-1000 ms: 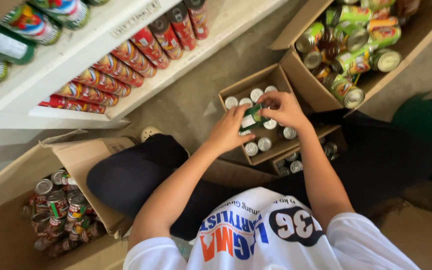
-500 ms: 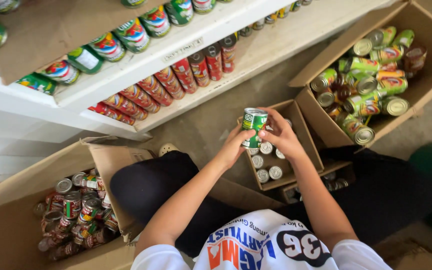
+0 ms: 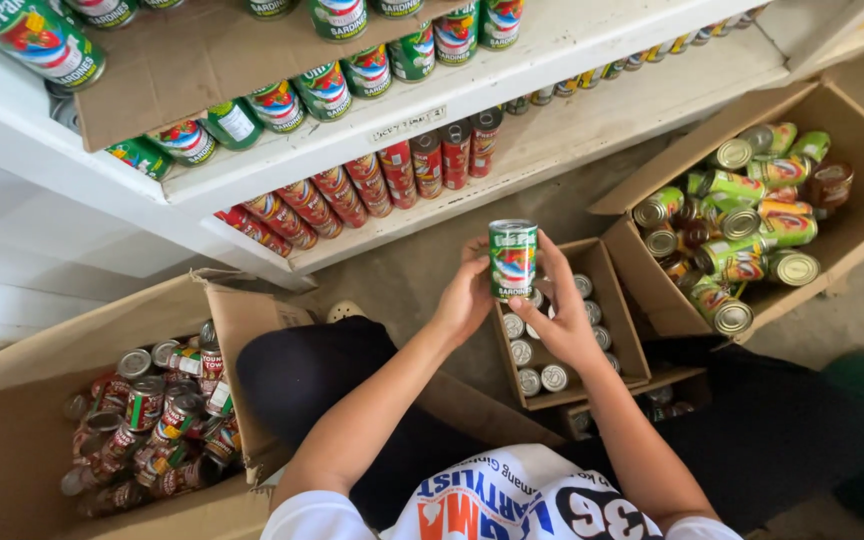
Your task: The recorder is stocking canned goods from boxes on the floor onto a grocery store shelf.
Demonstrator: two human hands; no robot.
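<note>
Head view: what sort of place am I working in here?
Probably a small grocery store or stockroom: white shelves lined with rows of cans, open cardboard boxes full of cans on the floor, both hands holding a green can.

Metal, paper and cardboard all round.
Both hands grip a metal can (image 3: 512,259) with a glossy green paper label; below, bare silvery lids shine in a matt brown cardboard box (image 3: 624,335) (rough, raw edges), and the shelf (image 3: 592,105) is white-painted, scuffed.

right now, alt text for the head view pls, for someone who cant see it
Both hands, left hand and right hand, hold a green can upright above a small cardboard box of cans. Larger boxes of mixed cans sit on either side, and white shelves hold rows of red and green cans.
</note>
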